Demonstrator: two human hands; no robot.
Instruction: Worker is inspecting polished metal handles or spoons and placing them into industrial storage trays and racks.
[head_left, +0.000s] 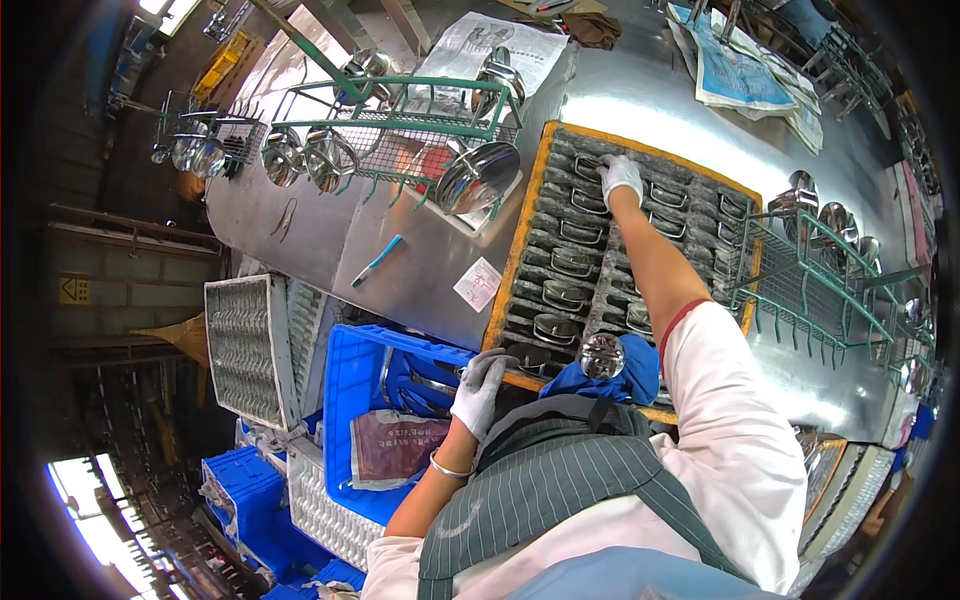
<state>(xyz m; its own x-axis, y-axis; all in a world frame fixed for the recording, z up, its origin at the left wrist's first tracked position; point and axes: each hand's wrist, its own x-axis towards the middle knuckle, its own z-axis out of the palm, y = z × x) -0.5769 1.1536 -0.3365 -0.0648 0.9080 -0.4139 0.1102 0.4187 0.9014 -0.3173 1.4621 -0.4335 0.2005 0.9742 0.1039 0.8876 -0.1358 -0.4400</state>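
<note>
My right hand [620, 176], in a white glove, reaches far across a slotted grey tray with an orange rim [545, 170] and rests on a curved metal handle piece in its far rows. Several more metal handles [575, 262] lie in the tray's slots. My left hand [480, 390], also gloved, hangs at the tray's near edge above a blue plastic crate [345, 400]; whether it holds anything I cannot tell. A round shiny metal lid [602, 355] lies on a blue cloth [628, 372] at the tray's near edge.
A green wire rack [420, 120] with shiny steel lids stands at the back left, and another green rack [800, 280] at the right. Newspapers [740, 70] lie on the metal table. A blue-handled tool [376, 262] rests left of the tray. Grey slotted trays [240, 345] stand at the left.
</note>
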